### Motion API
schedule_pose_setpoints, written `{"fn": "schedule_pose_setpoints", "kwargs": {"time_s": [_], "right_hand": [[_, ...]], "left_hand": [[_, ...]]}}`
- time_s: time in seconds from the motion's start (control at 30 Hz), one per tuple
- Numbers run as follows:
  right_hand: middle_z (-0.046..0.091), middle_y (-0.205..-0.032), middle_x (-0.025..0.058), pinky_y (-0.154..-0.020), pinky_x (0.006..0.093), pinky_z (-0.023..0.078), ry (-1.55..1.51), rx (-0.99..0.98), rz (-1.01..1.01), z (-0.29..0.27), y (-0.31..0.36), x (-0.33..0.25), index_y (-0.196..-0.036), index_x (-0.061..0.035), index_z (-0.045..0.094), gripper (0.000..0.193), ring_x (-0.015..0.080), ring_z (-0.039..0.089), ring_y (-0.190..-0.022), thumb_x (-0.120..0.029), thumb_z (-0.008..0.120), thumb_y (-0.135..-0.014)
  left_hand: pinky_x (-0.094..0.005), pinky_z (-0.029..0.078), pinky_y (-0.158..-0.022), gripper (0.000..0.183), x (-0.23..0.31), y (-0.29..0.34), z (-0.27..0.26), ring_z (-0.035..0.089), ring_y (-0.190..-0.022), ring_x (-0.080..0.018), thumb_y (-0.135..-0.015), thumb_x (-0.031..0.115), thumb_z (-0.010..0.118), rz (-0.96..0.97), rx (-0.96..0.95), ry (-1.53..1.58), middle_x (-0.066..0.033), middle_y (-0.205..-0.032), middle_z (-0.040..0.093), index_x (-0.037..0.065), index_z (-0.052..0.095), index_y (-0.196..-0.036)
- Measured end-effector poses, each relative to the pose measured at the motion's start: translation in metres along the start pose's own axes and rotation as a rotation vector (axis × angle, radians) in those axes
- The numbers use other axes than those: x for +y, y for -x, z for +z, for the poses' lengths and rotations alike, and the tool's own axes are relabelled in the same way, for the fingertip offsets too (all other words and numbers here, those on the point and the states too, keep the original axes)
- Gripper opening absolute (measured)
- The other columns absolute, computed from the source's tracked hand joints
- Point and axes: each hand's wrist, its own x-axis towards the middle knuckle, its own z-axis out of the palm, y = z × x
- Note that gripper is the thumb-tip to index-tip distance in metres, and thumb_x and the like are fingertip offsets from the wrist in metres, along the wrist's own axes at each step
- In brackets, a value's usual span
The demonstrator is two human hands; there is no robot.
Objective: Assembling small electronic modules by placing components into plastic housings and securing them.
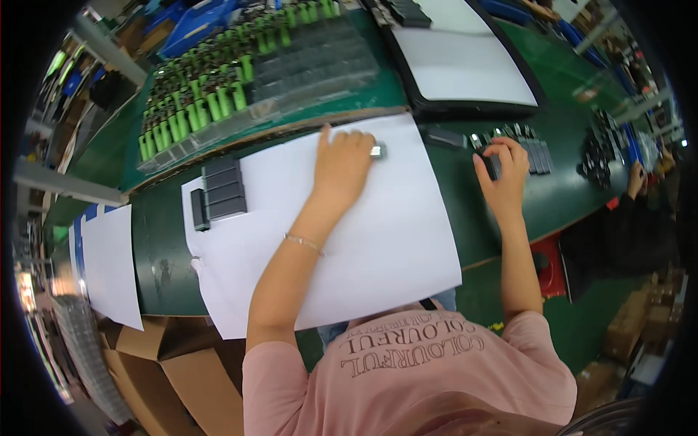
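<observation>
Over the white sheet [378,211], my left hand [343,171] is closed, fingers curled, on a small piece with a shiny silver end [379,151]; the rest of that piece is hidden. My right hand [507,174] is at the right of the sheet, with thumb and fingers around a dark grey block-shaped casing [492,166]. Beside it stands a row of similar dark casings [538,156], some with silver ends. Another dark casing [446,137] lies just left of the right hand. Several dark grey casings [225,189] lie side by side on the sheet's left part, one set apart [199,209].
Behind the sheet, a clear plastic tray [254,116] holds rows of bright green pieces [196,112]. A black-rimmed tray [465,109] is at the back right. Black parts [599,156] are piled farther right, near another person's hand [637,179]. Cardboard boxes [196,385] stand below left.
</observation>
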Motion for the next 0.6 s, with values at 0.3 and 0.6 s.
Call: {"fn": "schedule_pose_setpoints", "kwargs": {"time_s": [0.3, 0.6], "right_hand": [[0.06, -0.106, 0.012, -0.089, 0.0402, 0.042, -0.397, -0.326, -0.451, 0.124, -0.143, -0.126, -0.102, -0.006, 0.062, 0.028, 0.0312, 0.054, -0.102, -0.024, 0.065, -0.082], [0.047, -0.13, 0.0227, -0.097, 0.0522, 0.038, -0.003, -0.582, 0.002, 0.308, -0.253, -0.185, -0.119, -0.0092, 0.061, 0.056, 0.0407, 0.044, -0.119, -0.053, 0.053, -0.086]], "left_hand": [[-0.0294, 0.046, -0.072, 0.031, 0.004, 0.044, 0.006, 0.058, -0.081, -0.0201, -0.083, 0.011, 0.064, -0.364, 0.267, 1.205, -0.0106, -0.094, 0.059, 0.005, 0.045, -0.107], [-0.027, 0.045, -0.06, 0.033, -0.014, 0.042, -0.014, 0.053, -0.069, -0.0129, -0.077, 0.003, 0.062, -0.629, 0.297, 1.767, -0.0024, -0.083, 0.052, 0.006, 0.047, -0.107]]}}
